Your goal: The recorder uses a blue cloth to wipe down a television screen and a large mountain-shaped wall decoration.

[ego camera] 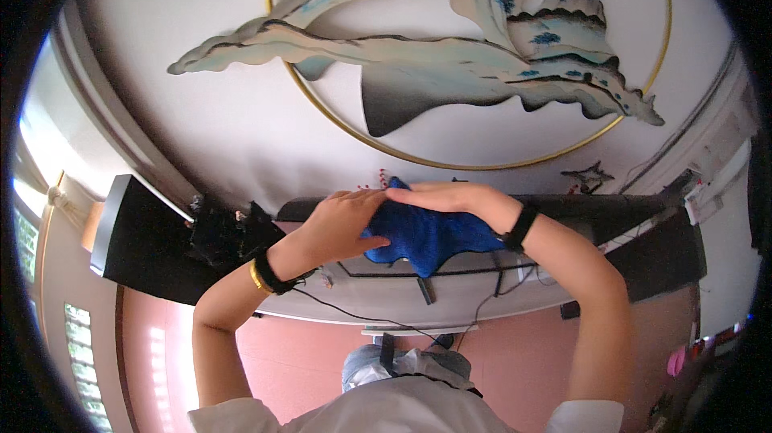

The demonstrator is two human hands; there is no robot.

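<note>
A crumpled blue cloth (431, 237) hangs beneath both hands, in front of a flat-screen television (353, 267). My left hand (341, 219) holds the cloth's left part, its thumb on the near side and its fingers stretched toward the middle. From the other side, my right hand (437, 195) reaches across the cloth's upper edge, fingers straight and close together. The fingertips of the two hands meet near a corner of cloth that sticks up. Most of the screen is hidden behind the cloth and arms.
The television stands by thin legs on a white cabinet (374, 300), with black cables (362, 315) along its front. A black speaker-like box (151, 240) is at left, with a dark object (229, 231) beside it. A wall decoration (446, 65) with a gold ring hangs behind.
</note>
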